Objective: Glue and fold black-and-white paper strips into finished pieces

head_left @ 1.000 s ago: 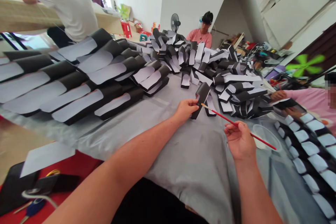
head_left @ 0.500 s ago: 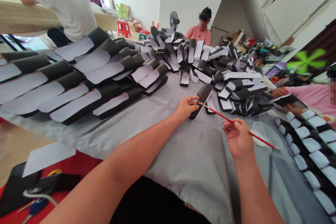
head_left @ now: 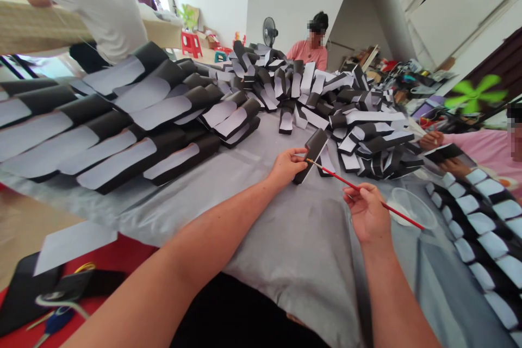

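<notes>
Over the middle of the grey-covered table [head_left: 281,239], my left hand [head_left: 287,167] is closed on a folded black paper piece [head_left: 315,147] with a pale edge, holding it tilted. My right hand [head_left: 369,212] pinches a thin red paintbrush [head_left: 340,178]. Its tip lies against the paper piece or just in front of it, close to my left fingertips. Right behind the held piece lies another black-and-white one [head_left: 327,163]. Beyond my right hand is a clear round plastic bowl [head_left: 428,212] with something whitish in it.
Black-and-white folded pieces lie in rows on the left [head_left: 118,160], in a heap [head_left: 367,141] at the back and in rows on the right [head_left: 481,223]. A co-worker's hand [head_left: 432,140] is at the right. Scissors [head_left: 57,321] lie on a red surface at lower left.
My right hand and the brush have shifted slightly left, the tip moving a little along the paper piece. My left hand keeps its hold nearly unmoved.
</notes>
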